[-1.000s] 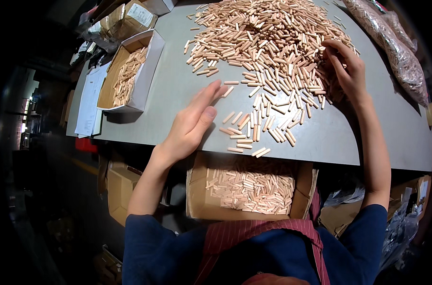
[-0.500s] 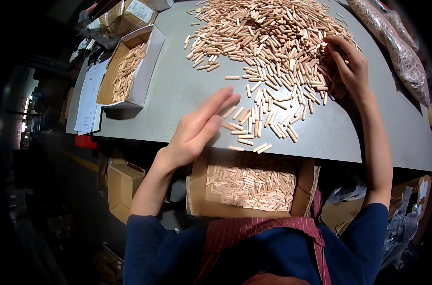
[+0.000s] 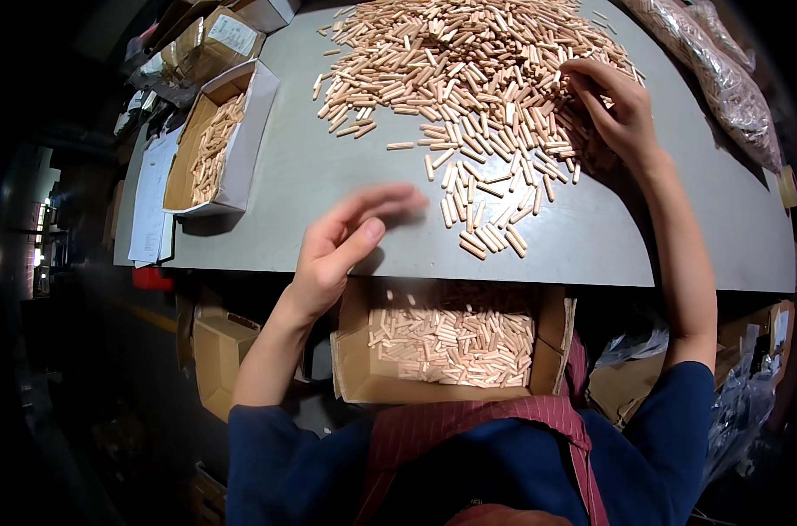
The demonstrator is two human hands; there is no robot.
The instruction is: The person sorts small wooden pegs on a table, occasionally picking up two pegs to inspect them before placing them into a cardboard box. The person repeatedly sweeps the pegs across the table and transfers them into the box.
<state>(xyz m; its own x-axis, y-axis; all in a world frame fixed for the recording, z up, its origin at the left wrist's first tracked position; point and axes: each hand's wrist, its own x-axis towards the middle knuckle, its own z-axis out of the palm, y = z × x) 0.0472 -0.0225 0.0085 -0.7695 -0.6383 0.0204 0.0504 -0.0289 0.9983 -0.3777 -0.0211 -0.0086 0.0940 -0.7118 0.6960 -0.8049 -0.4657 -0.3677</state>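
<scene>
Many short wooden dowels lie in a wide heap on the grey table, thinning out toward its near edge. My left hand is over the table near that edge, left of the loose dowels, its thumb away from the motion-blurred fingers; nothing shows in it. My right hand reaches to the heap's right side with curved fingers, a gap between thumb and forefinger; some fingers are hidden. Below the table edge, an open cardboard box holds more dowels. A few dowels blur in mid-air above its contents.
A white-sided carton with dowels stands at the left, beside paper sheets. Behind it is a taped cardboard parcel. A clear bag of dowels lies along the right edge near a tape roll. Another cardboard box is below left.
My left hand has drawn back toward the table's near edge. Several dowels there have left the table, and some are dropping into the box. My right hand keeps its place at the heap.
</scene>
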